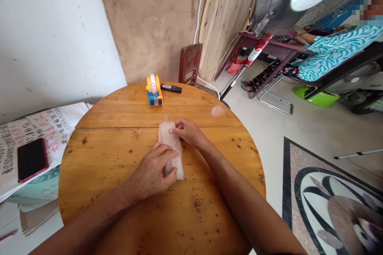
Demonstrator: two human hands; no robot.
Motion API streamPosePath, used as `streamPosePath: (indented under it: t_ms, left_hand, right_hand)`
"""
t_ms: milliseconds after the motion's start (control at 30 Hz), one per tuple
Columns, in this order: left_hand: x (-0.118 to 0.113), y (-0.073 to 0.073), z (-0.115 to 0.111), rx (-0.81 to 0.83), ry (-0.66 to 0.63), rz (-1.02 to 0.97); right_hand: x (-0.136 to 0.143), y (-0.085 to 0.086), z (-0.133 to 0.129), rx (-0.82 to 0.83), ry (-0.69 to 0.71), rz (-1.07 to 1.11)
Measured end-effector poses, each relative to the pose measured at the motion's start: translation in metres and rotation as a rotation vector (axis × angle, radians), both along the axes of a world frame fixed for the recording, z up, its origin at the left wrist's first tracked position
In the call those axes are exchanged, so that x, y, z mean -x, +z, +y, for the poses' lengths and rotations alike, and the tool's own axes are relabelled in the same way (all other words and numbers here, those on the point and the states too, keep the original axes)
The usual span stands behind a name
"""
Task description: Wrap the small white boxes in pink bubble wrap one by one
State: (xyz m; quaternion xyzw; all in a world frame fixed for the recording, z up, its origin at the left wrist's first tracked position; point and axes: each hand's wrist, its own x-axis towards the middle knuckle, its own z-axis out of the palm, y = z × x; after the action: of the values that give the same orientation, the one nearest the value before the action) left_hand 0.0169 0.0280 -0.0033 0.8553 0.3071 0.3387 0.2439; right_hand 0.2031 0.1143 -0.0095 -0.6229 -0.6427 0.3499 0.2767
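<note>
A narrow bundle of bubble wrap (170,138) lies lengthwise on the round wooden table (101,155) in front of me. A short strip of clear tape (165,118) sticks out past its far end. With thumb and curled fingers, my left hand (158,163) grips the near half of the bundle. At the far right edge, my right hand (189,130) pinches the wrap, its thumb lying on top. Whatever is inside the wrap cannot be made out. Beyond it stands an orange and blue tape dispenser (154,92) with a roll in it, beside a black remote-like device (171,88).
A dark red chair (189,63) stands behind the table. To the left, a phone (32,159) rests on printed sheets (64,121). A standing fan (278,12) is at the right, with a seated person in a patterned top (338,53) behind it.
</note>
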Motion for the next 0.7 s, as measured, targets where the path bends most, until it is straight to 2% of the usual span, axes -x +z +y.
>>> streamPosePath:
  t_ms: [100, 233, 333, 500, 700]
  left_hand:
    - [0.000, -0.003, 0.001, -0.014, 0.001, -0.008]
    - [0.000, -0.005, 0.001, -0.011, 0.012, -0.012]
    - [0.000, -0.002, -0.001, -0.056, 0.038, 0.010]
    - [0.000, 0.009, -0.010, -0.244, 0.148, 0.163]
    - [-0.001, 0.006, -0.012, -0.197, 0.132, 0.156]
  right_hand:
    - [0.004, 0.002, 0.006, 0.091, 0.120, 0.054]
    - [0.007, 0.006, 0.011, 0.122, 0.160, 0.037]
    - [0.009, 0.006, 0.013, 0.092, 0.128, -0.016]
    - [0.012, 0.004, 0.009, -0.003, 0.036, -0.132]
    - [0.011, 0.004, 0.010, -0.034, 0.063, -0.171]
